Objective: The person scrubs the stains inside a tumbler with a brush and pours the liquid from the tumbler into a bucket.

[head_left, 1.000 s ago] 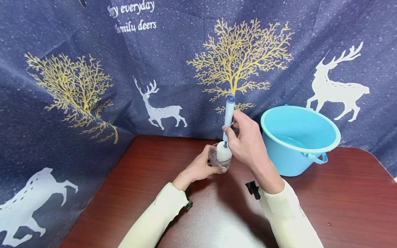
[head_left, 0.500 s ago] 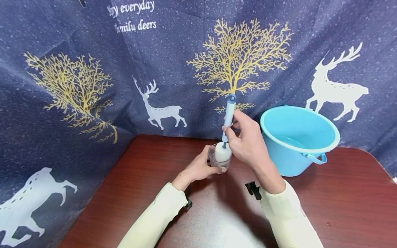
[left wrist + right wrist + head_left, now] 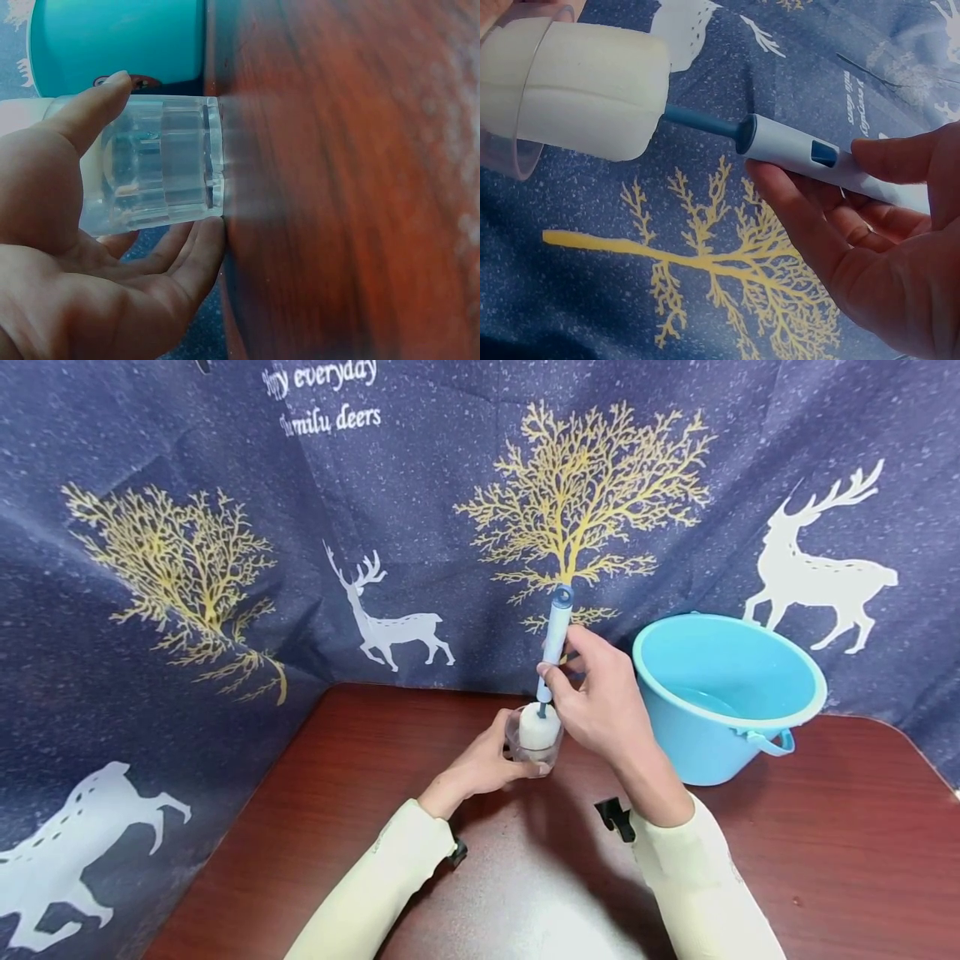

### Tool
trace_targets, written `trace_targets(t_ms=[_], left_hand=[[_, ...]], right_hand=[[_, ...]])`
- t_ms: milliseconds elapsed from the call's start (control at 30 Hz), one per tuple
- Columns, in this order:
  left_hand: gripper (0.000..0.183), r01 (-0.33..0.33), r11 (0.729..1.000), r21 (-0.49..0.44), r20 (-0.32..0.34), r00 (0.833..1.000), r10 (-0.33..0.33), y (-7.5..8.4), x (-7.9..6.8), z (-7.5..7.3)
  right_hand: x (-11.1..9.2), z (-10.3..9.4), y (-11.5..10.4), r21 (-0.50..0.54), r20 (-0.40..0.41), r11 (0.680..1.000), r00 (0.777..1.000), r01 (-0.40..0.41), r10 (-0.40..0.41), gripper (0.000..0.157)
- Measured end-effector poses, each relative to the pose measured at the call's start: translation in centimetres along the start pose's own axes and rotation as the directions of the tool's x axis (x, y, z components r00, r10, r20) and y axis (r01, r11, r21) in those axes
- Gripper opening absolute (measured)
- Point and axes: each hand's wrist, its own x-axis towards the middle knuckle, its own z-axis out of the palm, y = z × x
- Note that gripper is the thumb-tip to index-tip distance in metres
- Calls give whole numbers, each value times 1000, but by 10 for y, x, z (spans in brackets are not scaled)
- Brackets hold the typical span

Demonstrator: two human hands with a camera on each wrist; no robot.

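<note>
My left hand (image 3: 480, 766) grips a clear cup (image 3: 180, 161) low over the wooden table, thumb on one side and fingers on the other. The cup's base is at the tabletop in the left wrist view. A sponge cup brush stands in it, its white sponge head (image 3: 592, 90) partly inside and partly above the rim. With thumb and fingers, my right hand (image 3: 603, 702) pinches the brush's pale blue handle (image 3: 555, 639), whose top leans slightly right. A dark blue stem (image 3: 701, 122) joins handle and sponge. The sponge's lower end shows only through the cup wall.
A light blue bucket (image 3: 693, 743) with its handle hanging down stands right of my right hand, with some water inside. The reddish-brown table (image 3: 375, 735) backs onto a dark blue cloth (image 3: 420, 460) printed with deer and yellow trees.
The brush has tilted slightly: its handle top has gone a little right and the sponge a little left within the cup. Both hands keep their hold and stay nearly in place.
</note>
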Motion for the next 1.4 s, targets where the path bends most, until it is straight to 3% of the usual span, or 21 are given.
trace_targets(t_ms=[533,1400], left_hand=[[81,6,1000,-5,11,1000,-5,2,-2,0],[78,-28,999,31,-5,1000,28,1,1,0]], right_hand=[[-1,2,2,0,-20,1000,1000,-6,6,9],[2,4,7,163,-19,984,997,-74,78,15]])
